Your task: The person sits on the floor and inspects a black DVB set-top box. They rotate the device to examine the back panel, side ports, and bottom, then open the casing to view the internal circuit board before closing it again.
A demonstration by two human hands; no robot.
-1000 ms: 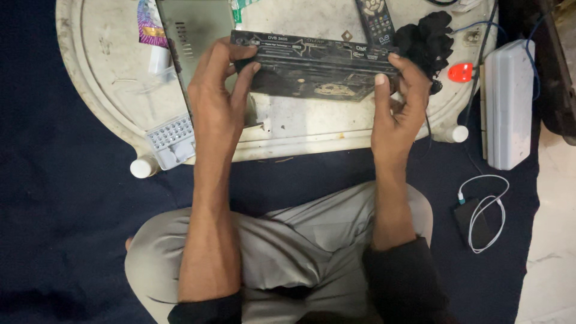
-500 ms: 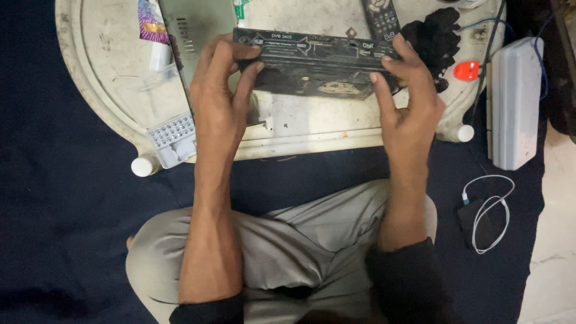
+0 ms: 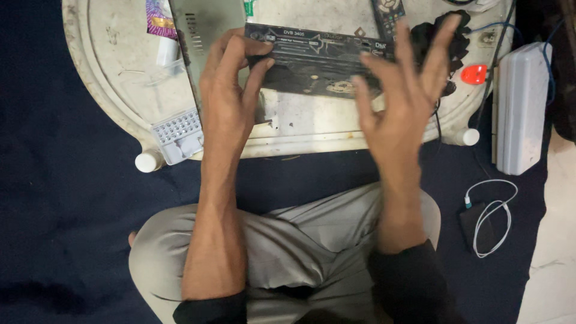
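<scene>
One black set-top box front panel [image 3: 318, 60], long and flat, lying across the far middle of the round white tray table [image 3: 108, 84]. Gripped at its near-left end by the left hand [image 3: 231, 90], fingers curled over the panel's edge and thumb below. Right hand [image 3: 402, 99] released, fingers spread wide and lifted just above the panel's right end, apparently not touching it, though blur makes that hard to settle. Just left of the panel, a grey metal cover [image 3: 207, 36] with vent slots, partly under the left hand. Beyond the right end, a dark remote control [image 3: 387, 13] and a black glove-like bundle [image 3: 441, 42]. Near the tray's right rim, a small red object [image 3: 474, 74]. On the near-left rim, a pale grey keypad piece [image 3: 179, 133]. Off the tray, on dark blue cloth, a white rectangular box [image 3: 521, 108] and a coiled white cable [image 3: 492, 219].
</scene>
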